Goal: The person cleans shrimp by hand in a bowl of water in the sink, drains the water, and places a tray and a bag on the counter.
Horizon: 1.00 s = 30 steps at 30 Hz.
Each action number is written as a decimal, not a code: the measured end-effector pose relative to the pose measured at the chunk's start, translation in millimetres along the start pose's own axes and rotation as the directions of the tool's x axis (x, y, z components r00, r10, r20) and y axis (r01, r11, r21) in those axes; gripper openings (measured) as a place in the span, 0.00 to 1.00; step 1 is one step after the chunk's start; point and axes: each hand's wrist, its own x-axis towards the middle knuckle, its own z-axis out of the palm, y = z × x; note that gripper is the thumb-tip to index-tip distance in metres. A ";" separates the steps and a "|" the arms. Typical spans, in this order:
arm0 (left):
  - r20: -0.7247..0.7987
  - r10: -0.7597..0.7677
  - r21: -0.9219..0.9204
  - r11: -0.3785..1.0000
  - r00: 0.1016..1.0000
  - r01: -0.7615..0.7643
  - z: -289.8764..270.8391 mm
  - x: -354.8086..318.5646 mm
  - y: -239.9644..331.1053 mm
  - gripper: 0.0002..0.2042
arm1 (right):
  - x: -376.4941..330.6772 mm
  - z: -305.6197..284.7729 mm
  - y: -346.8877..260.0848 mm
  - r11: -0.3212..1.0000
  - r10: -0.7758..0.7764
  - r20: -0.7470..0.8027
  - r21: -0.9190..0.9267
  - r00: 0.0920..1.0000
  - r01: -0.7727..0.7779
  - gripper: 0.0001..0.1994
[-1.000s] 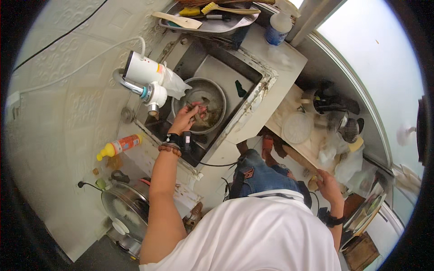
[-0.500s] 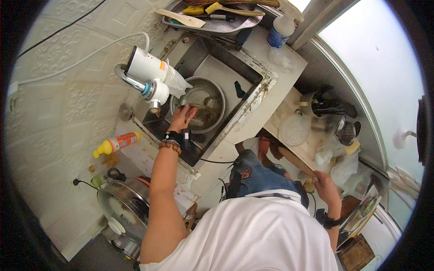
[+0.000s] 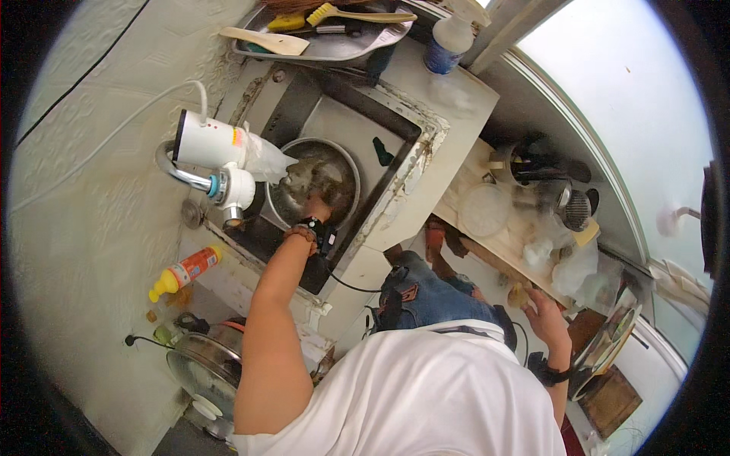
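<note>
My left hand (image 3: 318, 207) reaches down into a round metal basin (image 3: 354, 163) that stands in the sink (image 3: 328, 114). Murky water with dark bits fills the lower part of this basin, and my fingers are blurred and partly lost in it. Whether they grip anything does not show. Beaded and dark bands circle that wrist. Out to the right, away from the sink, my right hand (image 3: 547, 318) hangs with fingers loosely bent and apart. Close to its fingertips appears a small yellowish-brown thing (image 3: 518, 295), apparently untouched.
A white faucet heater (image 3: 209, 144) juts over the sink's left side. Behind lies a metal tray (image 3: 342, 47) with brushes and a wooden spatula (image 3: 266, 39). A white-and-blue bottle (image 3: 449, 44) stands at the back; a yellow-capped bottle (image 3: 186, 271) is at left. Utensils crowd the right shelf (image 3: 475, 182).
My left hand has gone from the basin's left side toward its near side and lower into the water. The view has shifted, so the surroundings appear farther left. My right hand's fingers look more spread.
</note>
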 end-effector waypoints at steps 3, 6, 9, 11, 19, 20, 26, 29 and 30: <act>0.017 0.102 0.073 0.992 0.995 -0.103 31.8 27.5 -14.3 0.12 | -1.4 -3.1 0.6 1.000 0.021 0.007 0.002 1.000 -0.021 0.17; 0.009 0.318 0.172 0.933 0.948 -0.315 62.0 46.1 -60.5 0.08 | 0.8 -2.6 4.7 0.999 -0.032 -0.001 0.017 0.999 0.032 0.17; 0.158 0.194 -0.927 0.366 0.968 0.078 -17.0 -43.3 -16.1 0.09 | 3.7 4.4 9.4 1.000 -0.023 0.004 0.006 1.000 0.023 0.18; 0.213 0.203 -0.966 0.190 0.956 0.174 -36.9 -64.5 -22.9 0.08 | 9.6 3.6 9.9 0.998 -0.059 0.004 0.021 0.998 0.059 0.18; -0.139 0.404 -0.979 -0.193 0.904 -0.064 -62.3 -117.7 -33.5 0.17 | 25.0 -8.2 -4.1 0.995 -0.096 0.071 0.030 0.993 0.094 0.18; -0.151 0.397 -0.961 -0.275 0.905 -0.039 -62.9 -123.5 -32.9 0.19 | 26.0 -9.2 -3.0 0.995 -0.102 0.073 0.025 0.992 0.101 0.18; -0.327 0.367 -0.935 -0.256 0.871 -0.244 -69.0 -143.3 -15.4 0.26 | 24.8 -11.6 -3.8 0.993 -0.114 0.024 0.014 0.993 0.114 0.18; -0.380 0.338 -0.924 -0.171 0.861 -0.341 -75.2 -152.7 -8.5 0.24 | 26.2 -11.0 -8.6 0.993 -0.111 0.037 0.034 0.993 0.110 0.19; -0.405 0.334 -0.914 -0.117 0.851 -0.389 -77.7 -154.3 -5.6 0.22 | 26.4 -9.5 -8.6 0.990 -0.139 0.033 0.013 0.990 0.139 0.17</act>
